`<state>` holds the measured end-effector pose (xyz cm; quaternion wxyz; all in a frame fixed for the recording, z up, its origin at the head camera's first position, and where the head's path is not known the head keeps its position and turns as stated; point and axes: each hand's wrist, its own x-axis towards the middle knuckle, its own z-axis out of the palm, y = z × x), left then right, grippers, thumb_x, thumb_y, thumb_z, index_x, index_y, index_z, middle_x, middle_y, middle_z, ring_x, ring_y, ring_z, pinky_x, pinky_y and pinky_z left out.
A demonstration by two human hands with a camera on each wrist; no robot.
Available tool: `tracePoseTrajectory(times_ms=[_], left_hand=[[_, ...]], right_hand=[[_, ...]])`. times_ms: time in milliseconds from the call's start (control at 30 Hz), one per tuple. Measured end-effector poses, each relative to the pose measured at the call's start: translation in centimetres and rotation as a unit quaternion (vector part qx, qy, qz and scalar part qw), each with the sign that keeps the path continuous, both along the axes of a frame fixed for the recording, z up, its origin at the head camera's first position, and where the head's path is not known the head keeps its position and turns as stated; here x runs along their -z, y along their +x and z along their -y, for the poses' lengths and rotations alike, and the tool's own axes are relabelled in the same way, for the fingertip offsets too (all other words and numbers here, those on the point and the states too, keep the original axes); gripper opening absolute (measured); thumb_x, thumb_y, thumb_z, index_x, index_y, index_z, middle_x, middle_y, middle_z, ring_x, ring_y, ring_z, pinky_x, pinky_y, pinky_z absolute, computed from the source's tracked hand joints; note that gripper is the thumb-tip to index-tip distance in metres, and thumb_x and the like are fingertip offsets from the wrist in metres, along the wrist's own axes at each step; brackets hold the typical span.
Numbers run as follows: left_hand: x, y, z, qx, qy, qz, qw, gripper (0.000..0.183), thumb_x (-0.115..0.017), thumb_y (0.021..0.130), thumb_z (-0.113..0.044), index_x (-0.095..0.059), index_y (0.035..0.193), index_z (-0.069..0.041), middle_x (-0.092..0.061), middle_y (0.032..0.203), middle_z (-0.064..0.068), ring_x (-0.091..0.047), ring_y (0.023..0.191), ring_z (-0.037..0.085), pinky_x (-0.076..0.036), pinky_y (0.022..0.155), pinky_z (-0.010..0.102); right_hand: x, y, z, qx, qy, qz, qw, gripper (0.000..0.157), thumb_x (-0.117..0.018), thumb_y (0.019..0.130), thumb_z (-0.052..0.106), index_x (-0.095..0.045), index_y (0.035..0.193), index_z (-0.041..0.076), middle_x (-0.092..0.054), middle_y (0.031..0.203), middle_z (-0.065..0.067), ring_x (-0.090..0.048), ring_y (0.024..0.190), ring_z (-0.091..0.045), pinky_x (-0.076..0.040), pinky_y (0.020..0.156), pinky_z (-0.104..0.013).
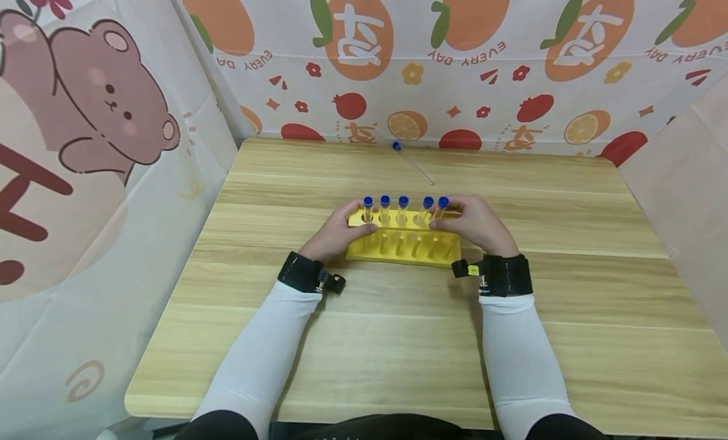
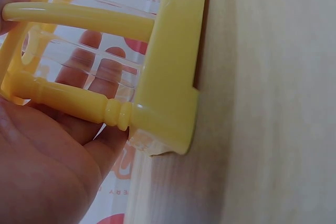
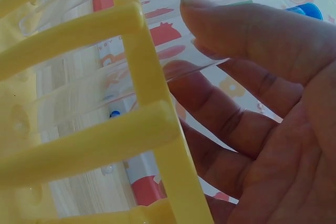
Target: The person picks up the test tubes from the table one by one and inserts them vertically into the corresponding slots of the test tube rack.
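Note:
A yellow test tube rack point(image 1: 404, 260) stands on the table with several clear, blue-capped test tubes point(image 1: 402, 211) in its top row. My left hand point(image 1: 332, 234) grips the rack's left end, thumb across the front and fingers behind the end post point(image 2: 68, 98). At the right end, my right hand point(image 1: 482, 224) pinches the rightmost test tube point(image 1: 442, 207) just below its cap. That tube leans to the right, and the one beside it tilts too. In the right wrist view, the thumb point(image 3: 241, 24) and bent fingers hide part of the tube above the rack's top bar.
Behind the rack a single blue-capped test tube point(image 1: 415, 166) lies slantwise on the wooden table point(image 1: 387, 351). A fruit-printed cloth point(image 1: 478, 98) hangs along the table's back edge. Another cloth with a bear print point(image 1: 114, 105) covers the left side.

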<state>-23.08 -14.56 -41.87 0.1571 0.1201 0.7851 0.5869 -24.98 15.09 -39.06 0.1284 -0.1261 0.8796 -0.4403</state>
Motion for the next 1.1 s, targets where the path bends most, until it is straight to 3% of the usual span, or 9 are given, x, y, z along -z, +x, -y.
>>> tracePoseTrajectory(times_ms=[400, 667, 1100], left_hand=[[0.17, -0.07, 0.07, 0.003, 0.003, -0.008, 1.0000, 0.035, -0.068, 0.094, -0.021, -0.056, 0.125, -0.009, -0.051, 0.144, 0.008, -0.041, 0.137, 0.025, -0.036, 0.112, 0.044], [0.26, -0.13, 0.00, 0.002, 0.012, -0.008, 0.9999, 0.031, -0.067, 0.094, -0.019, -0.057, 0.121, -0.007, -0.051, 0.145, 0.009, -0.041, 0.137, 0.026, -0.037, 0.111, 0.043], [0.05, -0.14, 0.05, 0.000, 0.002, -0.004, 1.0000, 0.029, -0.068, 0.094, -0.020, -0.058, 0.119, -0.009, -0.051, 0.144, 0.007, -0.041, 0.138, 0.024, -0.036, 0.112, 0.043]], right_hand=[[0.07, 0.10, -0.02, -0.002, -0.016, -0.007, 1.000, 0.023, -0.080, 0.083, 0.027, -0.073, 0.102, 0.016, -0.070, 0.116, -0.002, -0.060, 0.113, -0.026, -0.052, 0.094, -0.044], [-0.02, 0.12, 0.01, -0.004, -0.016, -0.009, 1.000, 0.025, -0.081, 0.082, 0.028, -0.071, 0.101, 0.015, -0.069, 0.117, -0.003, -0.059, 0.117, -0.027, -0.048, 0.100, -0.049], [-0.16, 0.06, -0.01, -0.002, -0.017, -0.010, 1.000, 0.034, -0.081, 0.082, 0.030, -0.069, 0.111, 0.017, -0.066, 0.119, -0.002, -0.057, 0.118, -0.027, -0.047, 0.102, -0.050]])
